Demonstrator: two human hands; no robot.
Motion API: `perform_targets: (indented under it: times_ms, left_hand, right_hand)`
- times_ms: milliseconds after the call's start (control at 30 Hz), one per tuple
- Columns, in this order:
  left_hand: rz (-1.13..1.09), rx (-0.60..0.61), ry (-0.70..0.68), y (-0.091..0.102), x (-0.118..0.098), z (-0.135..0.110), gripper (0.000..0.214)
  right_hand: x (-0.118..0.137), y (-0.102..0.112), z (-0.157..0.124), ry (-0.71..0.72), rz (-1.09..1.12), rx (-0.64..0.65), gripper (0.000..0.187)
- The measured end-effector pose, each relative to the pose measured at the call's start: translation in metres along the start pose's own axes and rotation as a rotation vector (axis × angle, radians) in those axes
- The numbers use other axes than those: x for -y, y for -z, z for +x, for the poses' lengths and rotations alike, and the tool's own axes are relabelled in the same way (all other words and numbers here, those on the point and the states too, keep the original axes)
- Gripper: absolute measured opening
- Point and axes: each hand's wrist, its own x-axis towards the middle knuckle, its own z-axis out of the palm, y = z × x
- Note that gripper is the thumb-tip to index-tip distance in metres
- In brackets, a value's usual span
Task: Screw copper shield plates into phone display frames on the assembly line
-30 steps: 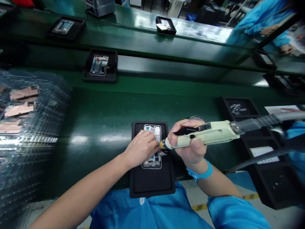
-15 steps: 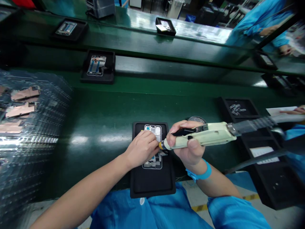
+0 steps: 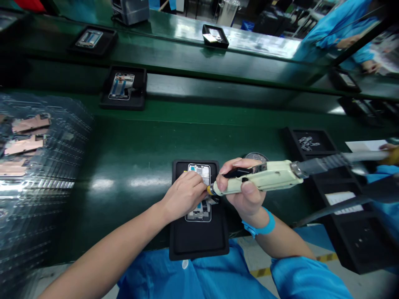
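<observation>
A pale green electric screwdriver [image 3: 264, 178] lies in my right hand [image 3: 246, 193], fingers wrapped round its body and the thumb along the near side. Its yellow-ringed tip points left and meets the fingertips of my left hand [image 3: 185, 193]. Those fingers are bent and pressed together over an opened phone [image 3: 198, 214]; what they pinch, if anything, is hidden. The phone lies in a black tray [image 3: 199, 245] at the near table edge, its middle covered by my left hand. A small round dish [image 3: 256, 156] is partly visible behind my right hand.
Stacked clear plastic trays [image 3: 62, 137] with copper-coloured parts stand at left. A black tray with a phone frame [image 3: 121, 86] sits farther back. At right, a compartmented black box [image 3: 318, 166] holds small metal pieces. The screwdriver's cable [image 3: 364, 157] runs right, towards a co-worker's hand [image 3: 389, 146].
Both my hands and the screwdriver keep nearly the same pose at the phone. The tray with a phone frame at back left has shifted slightly left. The co-worker's hand at right has moved.
</observation>
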Motion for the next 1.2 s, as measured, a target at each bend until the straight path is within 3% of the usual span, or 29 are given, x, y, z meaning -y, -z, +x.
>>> perform_targets:
  times_ms: [467,767,1200]
  left_hand:
    - [-0.03,-0.052,0.014,-0.0017,0.0012,0.0001,0.029]
    - [-0.027,-0.009,0.035,-0.0034,0.0006,0.0006,0.028]
    - [-0.108,-0.006,0.126,-0.0023,-0.0007,-0.0019,0.014]
  right_hand:
    - [-0.0006,-0.0012,0.0003,0.046,0.059,-0.015,0.024]
    - [-0.0009,-0.0021,0.0001,0.048,0.042,-0.027,0.025]
    - [0.0037,0.0015,0.0049,0.065,0.012,-0.041,0.023]
